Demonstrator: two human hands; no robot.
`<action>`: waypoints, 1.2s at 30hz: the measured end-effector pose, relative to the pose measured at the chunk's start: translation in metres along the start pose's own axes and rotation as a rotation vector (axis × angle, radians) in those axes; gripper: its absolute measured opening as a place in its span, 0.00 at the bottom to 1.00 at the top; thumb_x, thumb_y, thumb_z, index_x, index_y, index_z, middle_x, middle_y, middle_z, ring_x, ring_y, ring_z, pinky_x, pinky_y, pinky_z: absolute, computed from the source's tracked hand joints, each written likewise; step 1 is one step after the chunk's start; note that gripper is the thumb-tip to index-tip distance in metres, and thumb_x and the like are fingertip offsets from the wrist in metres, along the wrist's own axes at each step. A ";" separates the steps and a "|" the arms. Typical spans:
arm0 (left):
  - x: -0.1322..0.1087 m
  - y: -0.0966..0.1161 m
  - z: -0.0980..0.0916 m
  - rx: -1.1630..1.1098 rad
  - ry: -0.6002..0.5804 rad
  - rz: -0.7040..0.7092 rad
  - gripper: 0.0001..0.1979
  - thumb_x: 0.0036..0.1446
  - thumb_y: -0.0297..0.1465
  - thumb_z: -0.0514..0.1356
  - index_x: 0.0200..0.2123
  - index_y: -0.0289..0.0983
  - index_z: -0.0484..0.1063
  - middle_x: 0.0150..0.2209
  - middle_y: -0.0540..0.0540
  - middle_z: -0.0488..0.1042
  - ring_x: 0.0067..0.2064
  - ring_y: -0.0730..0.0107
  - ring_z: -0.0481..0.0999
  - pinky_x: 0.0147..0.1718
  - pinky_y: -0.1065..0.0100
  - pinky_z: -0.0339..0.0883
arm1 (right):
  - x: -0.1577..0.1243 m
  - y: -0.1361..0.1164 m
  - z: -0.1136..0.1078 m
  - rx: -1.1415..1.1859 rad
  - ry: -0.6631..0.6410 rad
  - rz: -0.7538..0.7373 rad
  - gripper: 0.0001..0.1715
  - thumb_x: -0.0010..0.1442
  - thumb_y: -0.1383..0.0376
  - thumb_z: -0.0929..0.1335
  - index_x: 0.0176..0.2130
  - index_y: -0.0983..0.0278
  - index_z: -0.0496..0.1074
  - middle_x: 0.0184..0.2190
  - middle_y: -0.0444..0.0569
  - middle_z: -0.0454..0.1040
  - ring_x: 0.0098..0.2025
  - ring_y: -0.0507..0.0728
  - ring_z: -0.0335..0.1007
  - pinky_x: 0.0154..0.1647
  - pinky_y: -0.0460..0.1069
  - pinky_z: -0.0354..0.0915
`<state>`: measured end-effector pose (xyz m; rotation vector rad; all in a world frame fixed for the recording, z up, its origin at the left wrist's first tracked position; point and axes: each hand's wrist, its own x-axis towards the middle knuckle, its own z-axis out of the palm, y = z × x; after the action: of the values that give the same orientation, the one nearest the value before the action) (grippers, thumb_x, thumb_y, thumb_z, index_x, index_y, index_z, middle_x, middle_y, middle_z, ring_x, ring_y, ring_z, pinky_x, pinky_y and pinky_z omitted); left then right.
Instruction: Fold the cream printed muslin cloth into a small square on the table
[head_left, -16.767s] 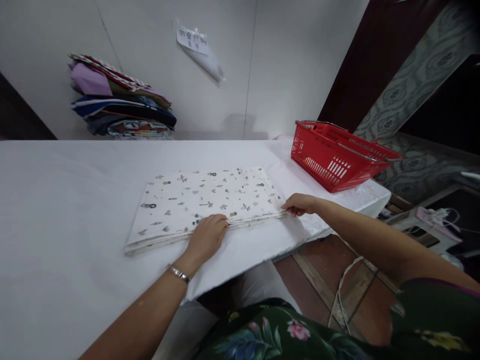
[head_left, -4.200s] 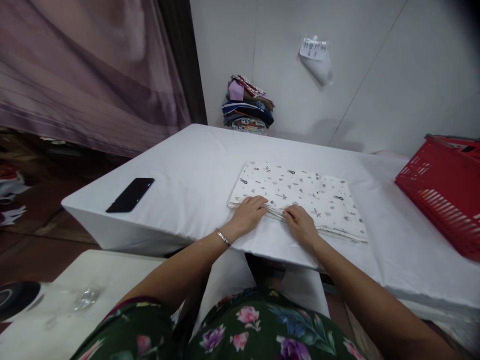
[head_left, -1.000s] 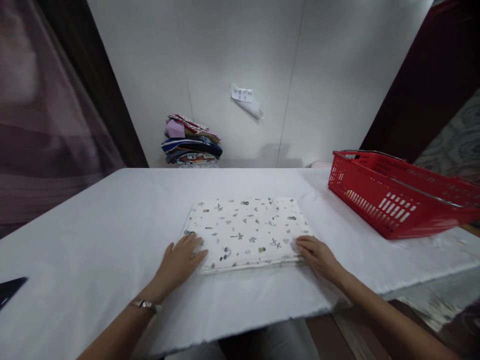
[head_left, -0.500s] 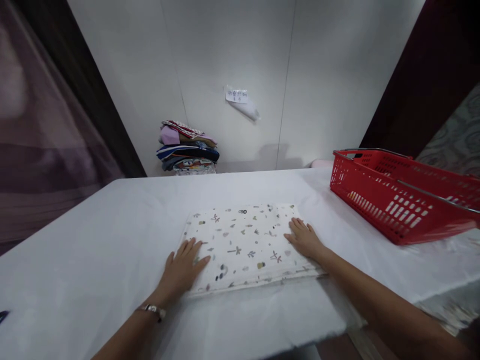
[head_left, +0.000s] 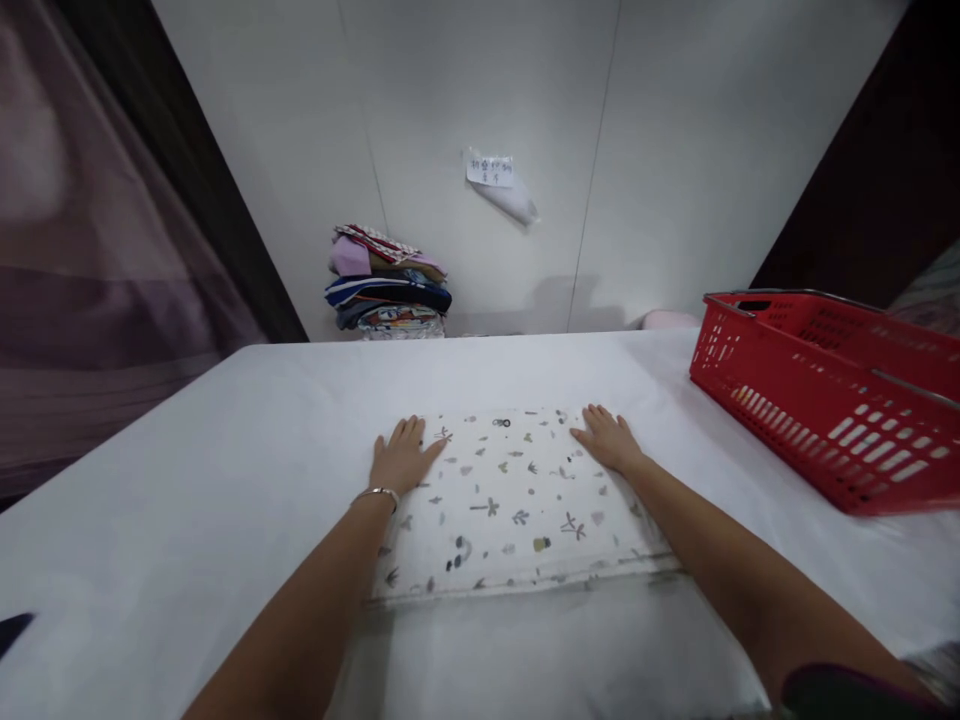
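A folded white cloth (head_left: 510, 500) printed with small plants and shapes lies flat on a white-covered table (head_left: 187, 500). My left hand (head_left: 403, 457) rests on its far left corner, palm down, fingers spread and pointing away from me. On the far right corner lies my right hand (head_left: 609, 438), also flat with its fingers apart. Neither hand grips the cloth. Layered folds show along the cloth's near edge. A silvery bracelet (head_left: 379, 494) circles my left wrist.
A red plastic basket (head_left: 817, 400) with metal handles stands at the right. Behind the table's far edge rises a stack of folded fabrics (head_left: 390, 285). A paper label (head_left: 491, 170) hangs on the pale wall. A purple curtain (head_left: 112, 300) hangs at the left.
Both hands have slid away from me over the cloth to its far corners, the left one farther. The view has shifted slightly, and the cloth stays folded.
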<state>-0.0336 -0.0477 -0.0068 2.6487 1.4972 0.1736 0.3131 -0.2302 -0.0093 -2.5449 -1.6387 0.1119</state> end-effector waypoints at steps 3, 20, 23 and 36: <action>-0.002 -0.004 0.004 -0.019 0.007 0.006 0.37 0.57 0.53 0.38 0.63 0.38 0.51 0.66 0.41 0.46 0.66 0.52 0.43 0.58 0.44 0.45 | -0.002 0.001 0.003 0.014 0.019 -0.004 0.37 0.63 0.48 0.53 0.62 0.66 0.53 0.65 0.56 0.47 0.67 0.62 0.36 0.62 0.63 0.38; 0.041 -0.017 -0.035 -0.415 -0.001 -0.505 0.27 0.54 0.43 0.54 0.52 0.31 0.67 0.50 0.34 0.71 0.53 0.48 0.68 0.48 0.57 0.63 | 0.036 0.048 -0.017 0.623 0.035 0.509 0.42 0.51 0.49 0.68 0.58 0.68 0.61 0.50 0.61 0.70 0.44 0.65 0.71 0.40 0.55 0.67; 0.056 -0.022 -0.039 -0.450 -0.101 -0.525 0.19 0.46 0.42 0.61 0.35 0.32 0.74 0.39 0.33 0.76 0.41 0.48 0.76 0.36 0.60 0.67 | 0.043 0.047 -0.027 0.641 -0.056 0.594 0.36 0.47 0.48 0.70 0.49 0.68 0.70 0.44 0.63 0.73 0.39 0.64 0.72 0.31 0.54 0.68; 0.050 -0.022 -0.037 -0.684 0.122 -0.429 0.17 0.45 0.40 0.61 0.37 0.36 0.70 0.38 0.43 0.74 0.38 0.62 0.73 0.33 0.67 0.64 | 0.034 0.040 -0.038 0.957 -0.024 0.426 0.24 0.42 0.54 0.73 0.37 0.64 0.70 0.29 0.50 0.74 0.29 0.57 0.70 0.26 0.48 0.65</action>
<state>-0.0325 0.0074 0.0293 1.7798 1.6218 0.6777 0.3680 -0.2173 0.0235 -2.0321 -0.7042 0.7524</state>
